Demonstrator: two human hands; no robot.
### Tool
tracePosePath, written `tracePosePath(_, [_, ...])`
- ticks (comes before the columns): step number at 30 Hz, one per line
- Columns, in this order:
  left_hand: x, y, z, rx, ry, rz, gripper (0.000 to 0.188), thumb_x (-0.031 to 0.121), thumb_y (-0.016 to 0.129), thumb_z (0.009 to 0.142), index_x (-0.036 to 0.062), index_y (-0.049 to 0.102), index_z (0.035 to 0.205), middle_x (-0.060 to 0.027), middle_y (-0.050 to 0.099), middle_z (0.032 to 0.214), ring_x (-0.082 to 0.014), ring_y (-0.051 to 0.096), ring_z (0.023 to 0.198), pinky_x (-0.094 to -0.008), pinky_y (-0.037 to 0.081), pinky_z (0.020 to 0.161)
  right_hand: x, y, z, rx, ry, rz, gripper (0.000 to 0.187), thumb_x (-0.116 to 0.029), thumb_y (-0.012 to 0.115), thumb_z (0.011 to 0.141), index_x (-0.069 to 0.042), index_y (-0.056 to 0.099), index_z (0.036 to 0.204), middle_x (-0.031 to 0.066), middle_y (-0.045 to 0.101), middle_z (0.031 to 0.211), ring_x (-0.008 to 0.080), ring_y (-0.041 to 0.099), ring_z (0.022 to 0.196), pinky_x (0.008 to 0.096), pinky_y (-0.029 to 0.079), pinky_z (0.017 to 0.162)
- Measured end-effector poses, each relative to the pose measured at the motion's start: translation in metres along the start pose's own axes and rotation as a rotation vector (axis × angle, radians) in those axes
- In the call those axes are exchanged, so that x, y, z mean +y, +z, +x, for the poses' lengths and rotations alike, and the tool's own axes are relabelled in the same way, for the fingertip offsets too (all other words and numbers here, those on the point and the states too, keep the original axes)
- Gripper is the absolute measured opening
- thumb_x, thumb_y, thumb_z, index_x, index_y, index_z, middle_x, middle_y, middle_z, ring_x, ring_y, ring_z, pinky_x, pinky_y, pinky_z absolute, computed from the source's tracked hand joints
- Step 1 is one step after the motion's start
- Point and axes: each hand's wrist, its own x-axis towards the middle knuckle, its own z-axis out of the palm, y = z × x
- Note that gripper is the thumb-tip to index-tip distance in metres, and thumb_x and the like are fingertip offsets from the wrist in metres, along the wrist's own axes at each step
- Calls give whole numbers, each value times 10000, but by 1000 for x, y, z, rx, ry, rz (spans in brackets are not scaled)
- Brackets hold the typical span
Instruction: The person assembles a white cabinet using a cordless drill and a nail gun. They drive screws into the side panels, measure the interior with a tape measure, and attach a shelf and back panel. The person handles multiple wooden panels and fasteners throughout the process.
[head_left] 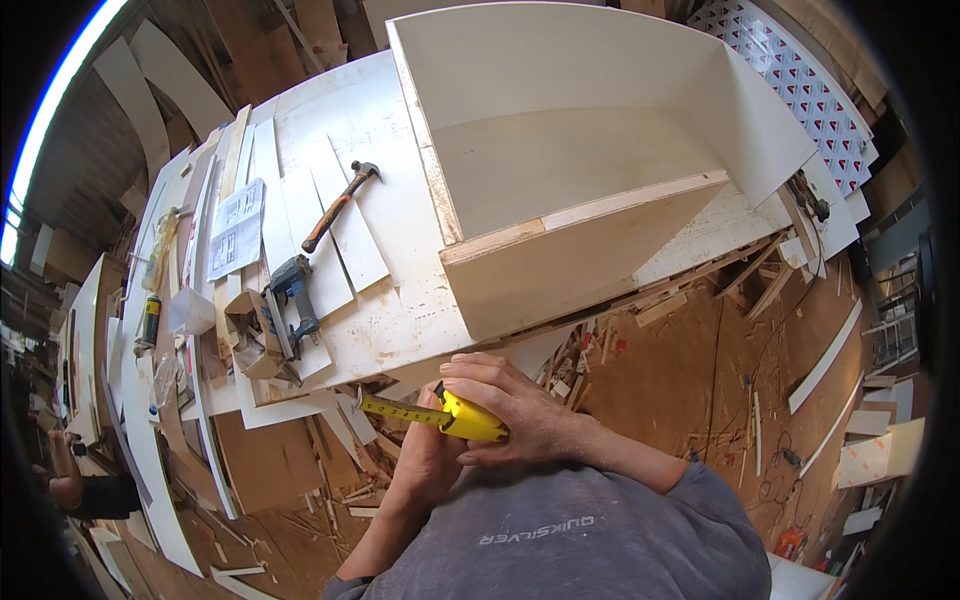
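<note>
A yellow tape measure [468, 419] sits in my right hand [520, 405], close to my chest. A short length of its yellow blade [400, 410] sticks out to the left. My left hand [425, 455] lies under the tape measure and touches the blade near the case. Both hands hover just in front of the near edge of the white workbench [390, 240]. An open white cabinet box [570, 160] stands on the bench right behind my hands.
On the bench lie a hammer [340, 205], a blue-grey nail gun [293, 295], a paper sheet [238, 228] and several white strips. Wood offcuts [700, 290] litter the floor. Another person's arm [70, 480] shows at far left.
</note>
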Motion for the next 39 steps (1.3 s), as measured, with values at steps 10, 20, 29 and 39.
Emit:
tracePosePath(10, [37, 16, -6, -2, 111, 979, 358, 292, 417, 999, -16, 501, 1162, -185, 553, 1119, -302, 557, 1022, -394, 470, 881, -42, -15, -13, 190, 384, 217, 624, -256, 722, 810, -57, 439, 1329, 156, 536, 1230, 272, 543, 1140, 388, 447, 969])
tracePosePath(20, [13, -8, 10, -311, 384, 695, 103, 43, 605, 898, 21, 604, 998, -85, 589, 953, -180, 607, 848, -287, 499, 711, -28, -10, -48, 100, 787, 1235, 341, -297, 536, 949, -16, 538, 1141, 67, 599, 1019, 111, 578, 950, 256, 463, 870])
tracePosePath(29, [-3, -17, -8, -146, 205, 719, 88, 42, 523, 948, -22, 555, 999, -122, 623, 893, -183, 649, 749, -300, 540, 699, -20, 4, -63, -94, 645, 293, 571, -404, 562, 935, -20, 431, 1336, 166, 476, 1267, 266, 488, 1174, 360, 373, 1022])
tracePosePath(39, [27, 26, 22, 113, 563, 381, 181, 135, 525, 980, -21, 544, 1069, -100, 670, 875, -159, 652, 786, -281, 523, 742, -37, -81, -49, -60, 625, -209, 667, -323, 749, 772, -168, 462, 1354, 150, 516, 1168, 300, 548, 1079, 385, 479, 908])
